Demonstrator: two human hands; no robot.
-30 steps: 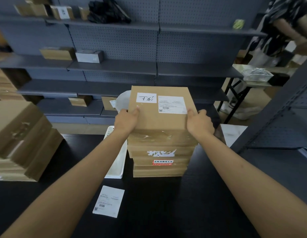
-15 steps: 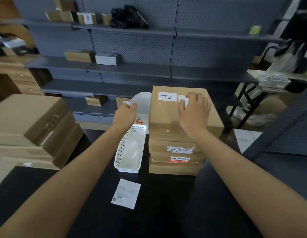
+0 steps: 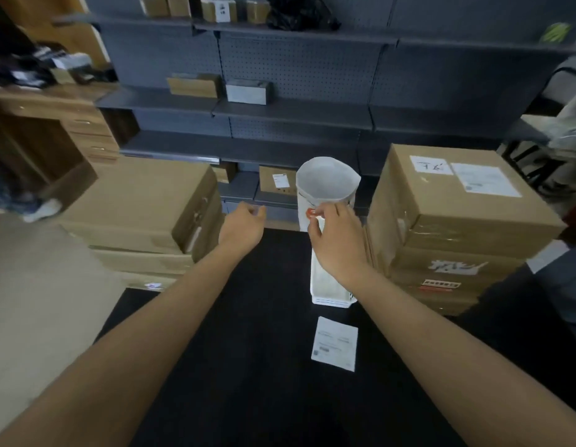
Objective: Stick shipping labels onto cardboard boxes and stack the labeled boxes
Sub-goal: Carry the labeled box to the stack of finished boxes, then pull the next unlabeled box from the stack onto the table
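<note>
A stack of labelled cardboard boxes point(image 3: 454, 240) stands at the right of the black table point(image 3: 248, 366); its top box carries two white labels point(image 3: 484, 180). A second stack of plain boxes point(image 3: 151, 204) sits at the left. A loose shipping label point(image 3: 335, 343) lies flat on the table. My left hand point(image 3: 243, 225) hovers between the stacks, fingers loosely curled, holding nothing. My right hand point(image 3: 336, 237) is over the white basket point(image 3: 328, 296), fingers spread near the white roll of label backing point(image 3: 326, 185) standing in it.
Grey pegboard shelving point(image 3: 280, 114) runs behind the table, with small boxes on several shelves. A wooden desk with drawers point(image 3: 70, 124) is at the far left. Bare floor point(image 3: 38, 301) lies left of the table.
Both hands have left the top box of the right stack and moved left. The right hand now hovers over the basket; the left is near the plain stack. The view has swung left.
</note>
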